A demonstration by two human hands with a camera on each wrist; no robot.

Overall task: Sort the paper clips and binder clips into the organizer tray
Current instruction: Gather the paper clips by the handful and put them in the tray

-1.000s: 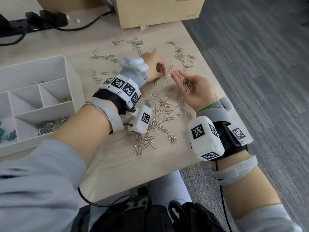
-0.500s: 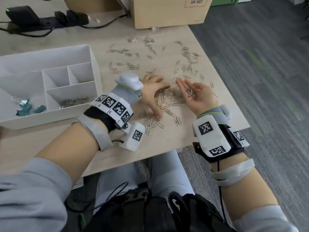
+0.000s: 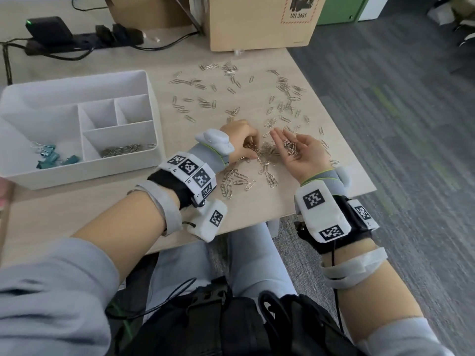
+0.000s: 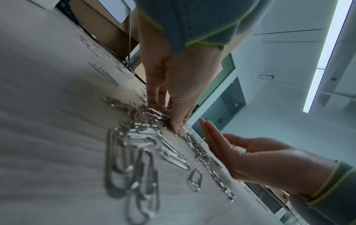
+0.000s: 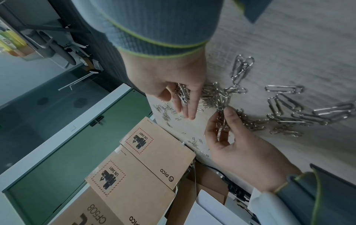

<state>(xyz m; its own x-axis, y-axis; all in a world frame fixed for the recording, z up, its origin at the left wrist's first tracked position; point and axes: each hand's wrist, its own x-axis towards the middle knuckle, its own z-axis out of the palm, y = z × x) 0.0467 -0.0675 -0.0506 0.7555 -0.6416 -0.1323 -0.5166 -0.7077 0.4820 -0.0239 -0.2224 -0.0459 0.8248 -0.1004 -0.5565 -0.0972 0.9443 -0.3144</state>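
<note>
Silver paper clips (image 3: 232, 83) lie scattered over the pale wooden table (image 3: 259, 209), with a denser pile (image 3: 267, 152) between my hands. My left hand (image 3: 253, 147) is palm down on that pile and pinches a bunch of clips (image 5: 221, 120) between thumb and fingers (image 4: 154, 97). My right hand (image 3: 288, 137) lies palm up beside it, fingers relaxed, with a small heap of clips (image 5: 182, 92) on the palm. The white organizer tray (image 3: 90, 173) stands at the left. It holds teal binder clips (image 3: 51, 155) in one compartment and paper clips (image 3: 120, 150) in another.
A cardboard box (image 3: 259, 24) stands at the table's far edge, and a black power strip with cables (image 3: 84, 39) lies at the far left. The table's right edge (image 3: 341, 140) runs just beyond my right hand, over grey carpet. Two small tray compartments (image 3: 115, 111) look empty.
My left hand dropped from the right hand's fingertips onto the pile and closed on a bunch of clips. The right hand stayed palm up with its clips. The view swung left.
</note>
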